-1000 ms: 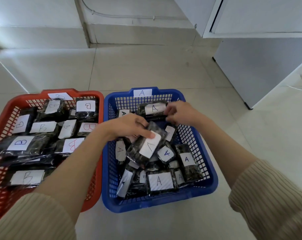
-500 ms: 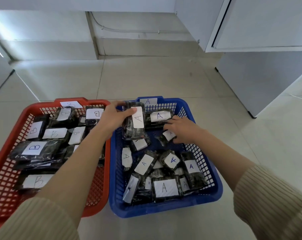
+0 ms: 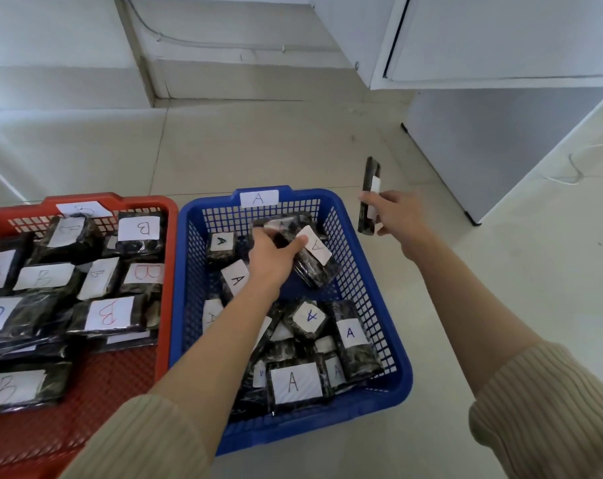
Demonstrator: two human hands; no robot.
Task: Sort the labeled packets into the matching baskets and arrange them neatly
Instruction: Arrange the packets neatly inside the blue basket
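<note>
Packet one, the upright packet (image 3: 370,197), pinched by right hand (image 3: 398,216) outside blue basket (image 3: 310,432), just past its far right corner, over bare floor (image 3: 258,146). Long axis near vertical, seen edge-on, white label strip facing right; fingers and thumb grip its lower half. Second, the tilted packet (image 3: 319,267), gripped by left hand (image 3: 270,252) inside the blue basket at rear right. Its long axis runs from rear left down to front right, label "A" face up, lower end close to the basket's right wall; cannot tell whether it touches the mesh bottom. Bare blue mesh shows around it mid-basket. Front half crowded with A packets (image 3: 295,382) at mixed angles, a few more along the left wall. "A" tag (image 3: 258,198) on the rear rim. Red basket (image 3: 165,271) sits just beside on the left, its B packets (image 3: 110,314) lying flat, front right corner bare mesh. White cabinet (image 3: 500,39) stands well off to the right rear.
</note>
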